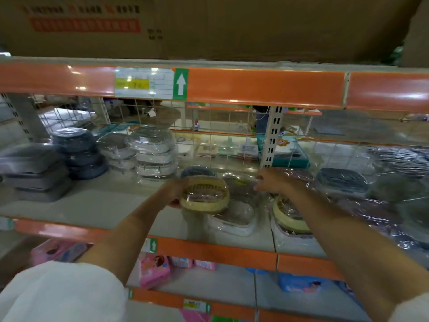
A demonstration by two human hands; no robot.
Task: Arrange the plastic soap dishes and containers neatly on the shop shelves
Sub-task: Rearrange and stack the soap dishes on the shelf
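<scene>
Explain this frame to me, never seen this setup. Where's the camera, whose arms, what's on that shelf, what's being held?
No machine here: a person wears one wide-angle camera on the head, looking forward and down, so both arms reach in from the bottom edge. The left hand grips a yellow oval plastic soap dish in clear wrap, held just above the grey shop shelf with an orange front strip. The right hand reaches further back to other wrapped dishes; the blur hides whether it grips anything. Below the held dish lies a white wrapped dish; to its right, another yellow dish sits on a stack. At back left stand a stack of white wrapped dishes and a stack of dark blue round containers.
</scene>
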